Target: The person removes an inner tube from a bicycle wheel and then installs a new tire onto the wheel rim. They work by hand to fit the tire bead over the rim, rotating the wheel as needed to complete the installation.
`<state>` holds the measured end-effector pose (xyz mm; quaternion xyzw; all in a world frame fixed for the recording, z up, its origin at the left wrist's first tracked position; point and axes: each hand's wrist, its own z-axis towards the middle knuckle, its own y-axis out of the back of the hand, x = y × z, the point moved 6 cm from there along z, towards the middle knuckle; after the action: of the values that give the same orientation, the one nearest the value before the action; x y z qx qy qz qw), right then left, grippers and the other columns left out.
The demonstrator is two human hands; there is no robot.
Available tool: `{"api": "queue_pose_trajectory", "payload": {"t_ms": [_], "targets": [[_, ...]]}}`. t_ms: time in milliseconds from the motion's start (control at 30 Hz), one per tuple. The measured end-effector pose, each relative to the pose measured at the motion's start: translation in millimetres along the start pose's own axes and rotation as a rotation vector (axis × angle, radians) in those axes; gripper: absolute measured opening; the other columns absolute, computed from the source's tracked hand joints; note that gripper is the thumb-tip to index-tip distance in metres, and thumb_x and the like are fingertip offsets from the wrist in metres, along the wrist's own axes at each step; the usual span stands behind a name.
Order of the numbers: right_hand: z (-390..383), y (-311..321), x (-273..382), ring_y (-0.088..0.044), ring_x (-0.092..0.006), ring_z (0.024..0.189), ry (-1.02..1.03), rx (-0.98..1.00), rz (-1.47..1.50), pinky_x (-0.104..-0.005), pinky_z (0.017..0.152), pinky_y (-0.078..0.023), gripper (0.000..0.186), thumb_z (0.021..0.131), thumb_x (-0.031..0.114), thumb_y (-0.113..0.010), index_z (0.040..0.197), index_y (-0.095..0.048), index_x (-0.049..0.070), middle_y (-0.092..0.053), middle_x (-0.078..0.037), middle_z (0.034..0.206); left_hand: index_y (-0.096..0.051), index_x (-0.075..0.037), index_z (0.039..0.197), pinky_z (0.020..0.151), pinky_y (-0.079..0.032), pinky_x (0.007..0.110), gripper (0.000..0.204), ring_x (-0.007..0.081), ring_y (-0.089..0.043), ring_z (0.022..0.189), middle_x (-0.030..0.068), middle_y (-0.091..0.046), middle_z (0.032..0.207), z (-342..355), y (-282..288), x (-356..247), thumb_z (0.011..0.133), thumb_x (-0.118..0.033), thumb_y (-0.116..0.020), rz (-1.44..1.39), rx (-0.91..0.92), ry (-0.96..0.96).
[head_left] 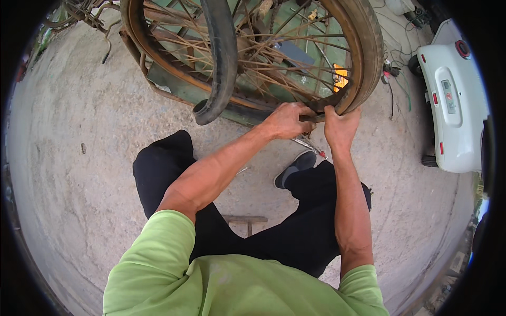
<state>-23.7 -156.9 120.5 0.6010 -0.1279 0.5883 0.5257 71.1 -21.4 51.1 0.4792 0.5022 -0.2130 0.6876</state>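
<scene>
A spoked wheel with a rusty rim (pixel 138 39) lies tilted in front of me, with a worn tire (pixel 373 50) around its right side. My right hand (pixel 341 127) grips the tire at the wheel's near right, thumb on top and fingers wrapped out of sight underneath. Close beside it, my left hand (pixel 291 121) is closed at the tire's near edge, its fingers bent around the dark rubber. Exactly what lies under those fingertips is hidden. A thick black rubber tube (pixel 224 58) curves down across the wheel's left part, its lower end near the rim.
Beneath the wheel are a green surface (pixel 327 58) and an orange-yellow packet (pixel 340 77). A metal tool with a red end (pixel 322 155) lies by my shoe (pixel 295 167). Cables (pixel 406 87) trail over the concrete floor (pixel 89 174) toward a parked white car (pixel 458 105) at right.
</scene>
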Motion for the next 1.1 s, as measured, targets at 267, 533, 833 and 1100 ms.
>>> {"api": "queue_pose_trajectory", "payload": {"t_ms": [267,533,833,1100], "targets": [[-5.2,3.2,18.3,-0.071,-0.0426,0.108,-0.017,-0.074,-0.039,-0.0484,0.099,-0.053,0.051,0.083,0.015,-0.076,0.127,-0.058,-0.002,-0.071,-0.023,0.113,-0.062,0.006,0.147,0.114,-0.05,0.042,0.073,0.0345,-0.069,0.131,0.0241,-0.073,0.14,8.5,-2.9,-19.5,0.091,-0.038,-0.079,-0.219,0.302,0.135],[3.6,8.3,28.2,-0.069,-0.0451,0.109,0.049,-0.023,-0.124,-0.0504,0.099,-0.053,0.051,0.081,0.016,-0.076,0.126,-0.059,0.0,-0.069,-0.023,0.114,-0.064,0.007,0.144,0.11,-0.054,0.038,0.059,0.027,-0.067,0.128,0.015,-0.067,0.139,-8.2,-20.2,2.3,0.099,-0.028,-0.08,-0.851,0.047,0.171],[2.2,3.1,5.9,-0.07,-0.047,0.11,0.002,-0.016,-0.055,-0.0509,0.098,-0.053,0.054,0.081,0.019,-0.078,0.127,-0.057,0.0,-0.07,-0.025,0.115,-0.071,0.002,0.14,0.106,-0.054,0.041,0.058,0.0283,-0.068,0.128,0.0224,-0.066,0.15,6.8,1.7,-13.2,0.092,-0.03,-0.081,-0.324,0.235,0.173],[8.5,12.4,43.8,-0.071,-0.0429,0.108,0.109,-0.126,-0.169,-0.0484,0.098,-0.053,0.062,0.082,0.019,-0.082,0.135,-0.055,0.0,-0.07,-0.023,0.117,-0.045,0.006,0.16,0.12,-0.041,0.041,0.081,0.0224,-0.052,0.142,0.0141,-0.057,0.155,-3.7,-22.8,-30.4,0.098,-0.037,-0.077,-1.03,0.253,0.015]]}}
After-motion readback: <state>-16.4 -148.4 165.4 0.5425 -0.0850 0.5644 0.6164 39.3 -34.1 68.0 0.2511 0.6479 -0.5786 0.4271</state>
